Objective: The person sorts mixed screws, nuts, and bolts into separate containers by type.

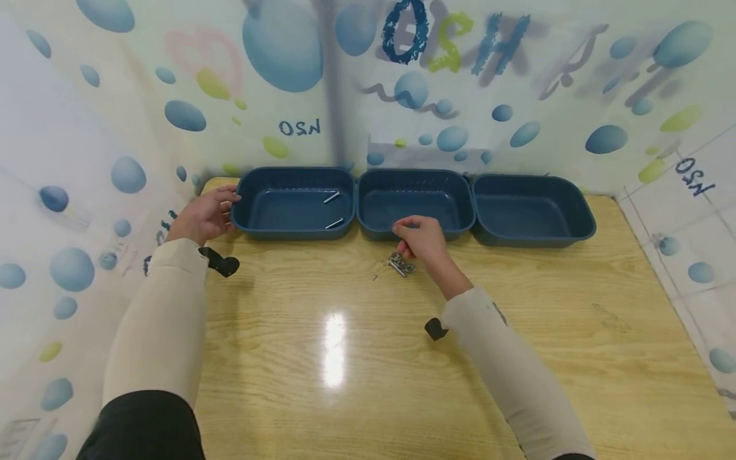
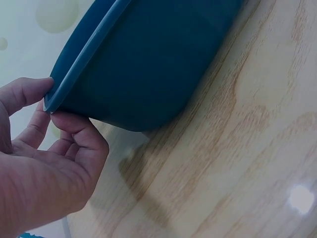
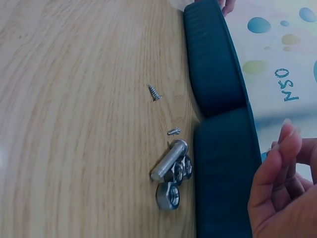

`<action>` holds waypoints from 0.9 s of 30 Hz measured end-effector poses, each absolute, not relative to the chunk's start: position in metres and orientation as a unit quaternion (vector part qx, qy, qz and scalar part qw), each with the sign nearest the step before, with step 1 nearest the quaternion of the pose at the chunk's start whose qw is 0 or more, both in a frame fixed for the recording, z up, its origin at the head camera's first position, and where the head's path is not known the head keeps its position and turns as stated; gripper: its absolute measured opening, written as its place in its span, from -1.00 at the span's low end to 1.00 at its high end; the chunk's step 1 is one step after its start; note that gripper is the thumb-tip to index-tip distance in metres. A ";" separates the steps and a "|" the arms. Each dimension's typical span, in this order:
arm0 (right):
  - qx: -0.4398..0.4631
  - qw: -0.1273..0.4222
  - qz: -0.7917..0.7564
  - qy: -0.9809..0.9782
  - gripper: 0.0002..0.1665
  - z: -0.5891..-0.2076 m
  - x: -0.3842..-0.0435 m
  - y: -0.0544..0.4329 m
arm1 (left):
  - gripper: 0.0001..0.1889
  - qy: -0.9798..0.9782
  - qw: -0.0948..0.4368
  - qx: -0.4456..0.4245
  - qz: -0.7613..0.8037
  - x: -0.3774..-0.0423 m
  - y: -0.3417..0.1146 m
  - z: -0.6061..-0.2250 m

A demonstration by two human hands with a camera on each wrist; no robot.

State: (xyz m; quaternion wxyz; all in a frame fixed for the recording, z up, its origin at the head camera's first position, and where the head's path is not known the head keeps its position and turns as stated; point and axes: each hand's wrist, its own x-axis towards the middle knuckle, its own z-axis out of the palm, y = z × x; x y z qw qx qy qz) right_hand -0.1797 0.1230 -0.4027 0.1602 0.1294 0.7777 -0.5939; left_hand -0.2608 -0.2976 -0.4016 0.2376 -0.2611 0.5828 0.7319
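Note:
My left hand (image 1: pixel 206 216) grips the left end of the left dark blue bin (image 1: pixel 282 234), thumb and fingers pinching its rim (image 2: pixel 81 62). Two long bolts (image 1: pixel 331 197) lie inside that bin. Over the front rim of the middle bin (image 1: pixel 376 220) is my right hand (image 1: pixel 424 241), its thumb and fingertips pinched together. A tiny metal piece seems to show between them, mostly hidden by the fingers. On the table below lie a thick bolt (image 3: pixel 168 161), several hex nuts (image 3: pixel 168 196) and two small screws (image 3: pixel 154 92).
A third blue bin (image 1: pixel 531 241) stands at the right end of the row, against the patterned backdrop (image 1: pixel 345 89). The wooden table (image 1: pixel 276 338) extends in front of the bins, with a bright reflection on it.

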 end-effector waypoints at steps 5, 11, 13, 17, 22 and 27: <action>0.125 0.153 -0.600 0.775 -0.68 -0.407 -0.177 0.126 | -0.67 0.578 0.236 -0.255 0.739 -0.260 -0.299 -0.401; 0.120 0.157 -0.591 0.782 -0.68 -0.413 -0.169 0.130 | -0.68 0.581 0.236 -0.247 0.738 -0.260 -0.299 -0.400; 0.121 0.159 -0.586 0.785 -0.68 -0.416 -0.166 0.130 | -0.67 0.582 0.239 -0.246 0.737 -0.260 -0.298 -0.401; 0.121 0.154 -0.572 0.797 -0.73 -0.423 -0.162 0.130 | -0.66 0.584 0.238 -0.251 0.735 -0.260 -0.297 -0.402; 0.122 0.152 -0.549 0.812 -0.78 -0.431 -0.159 0.130 | -0.64 0.585 0.235 -0.263 0.730 -0.260 -0.297 -0.403; 0.126 0.160 -0.545 0.813 -0.77 -0.436 -0.157 0.131 | -0.63 0.587 0.234 -0.264 0.729 -0.261 -0.296 -0.402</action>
